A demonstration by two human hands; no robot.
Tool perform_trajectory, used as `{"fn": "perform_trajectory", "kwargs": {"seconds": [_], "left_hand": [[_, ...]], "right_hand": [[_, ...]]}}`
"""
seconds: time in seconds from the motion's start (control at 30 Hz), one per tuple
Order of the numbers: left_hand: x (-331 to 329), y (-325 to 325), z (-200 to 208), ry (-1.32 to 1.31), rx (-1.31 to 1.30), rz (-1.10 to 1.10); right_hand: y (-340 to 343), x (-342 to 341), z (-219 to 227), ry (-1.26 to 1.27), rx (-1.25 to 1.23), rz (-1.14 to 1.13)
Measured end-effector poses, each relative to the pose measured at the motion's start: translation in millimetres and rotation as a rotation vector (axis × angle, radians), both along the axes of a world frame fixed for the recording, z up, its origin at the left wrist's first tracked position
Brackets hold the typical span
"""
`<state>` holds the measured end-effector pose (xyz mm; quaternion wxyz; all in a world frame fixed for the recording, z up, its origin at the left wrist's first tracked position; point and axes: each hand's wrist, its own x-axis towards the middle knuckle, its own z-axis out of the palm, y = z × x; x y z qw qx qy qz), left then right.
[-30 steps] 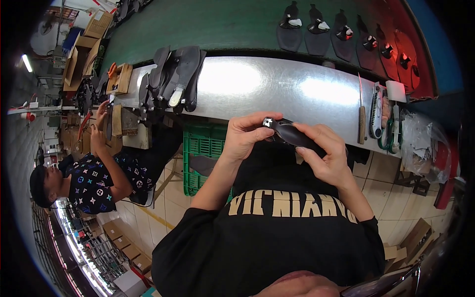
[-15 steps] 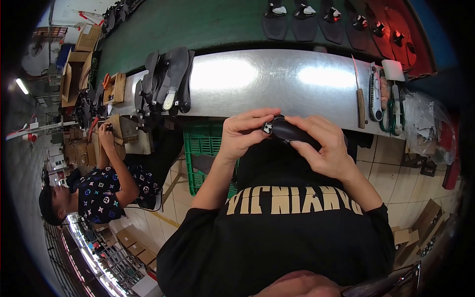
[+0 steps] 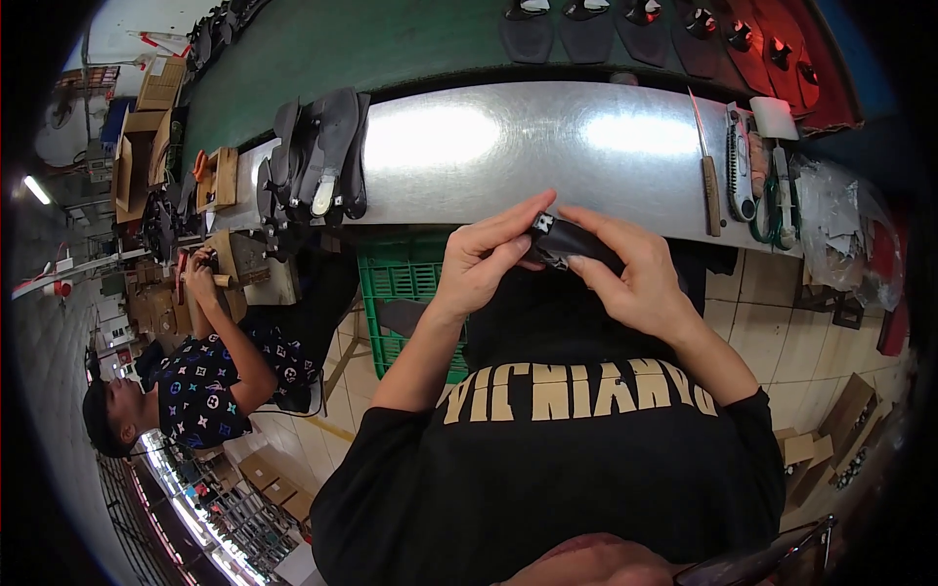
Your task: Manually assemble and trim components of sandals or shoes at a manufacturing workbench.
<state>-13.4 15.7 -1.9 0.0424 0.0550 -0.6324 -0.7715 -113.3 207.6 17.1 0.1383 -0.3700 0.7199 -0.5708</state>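
Far off to the left of the left hand, a co-worker point(image 3: 210, 376) sat with both arms up. Nearer, up and to the left of that same hand, a pile of dark soles point(image 3: 339, 137) lay on the shiny desk point(image 3: 537, 146). Just left of the hand, and lower than the desk, was a green crate point(image 3: 393, 264).

The left hand point(image 3: 479, 259) had its long fingers close together and almost straight, with the thumb tucked below. Their tips were at the pale end of the black shoe part point(image 3: 578, 242) — I could not tell if they pinched it or only touched it. The shoe part was between the two hands, in front of the desk and above the lap. The right hand point(image 3: 635, 269) pinched its other side, fingers on top and thumb below.

To do this well, I think the right hand needed a firm but gentle hold, so the part would not twist or get a crease. The left fingers needed to press softly and evenly at the pale end, with the thumb not hiding it.

Well to the right of the right hand lay a pointed tool point(image 3: 711, 190) and a cutter point(image 3: 741, 176) — a good, safe way off.
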Motion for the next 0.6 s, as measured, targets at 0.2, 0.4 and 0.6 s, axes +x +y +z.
{"fn": "perform_trajectory", "kwargs": {"seconds": [0.2, 0.4, 0.6], "left_hand": [[2.0, 9.3, 0.5, -0.091, 0.028, 0.074], [2.2, 11.7, 3.7, -0.156, 0.056, 0.136], [-1.7, 10.1, 4.3, -0.232, 0.032, 0.156]], "right_hand": [[-0.5, 0.9, -3.6, 0.102, 0.098, 0.033], [-3.5, -0.1, -3.1, 0.369, 0.099, 0.080], [-0.3, -4.2, -3.9, 0.182, 0.142, 0.176]]}}
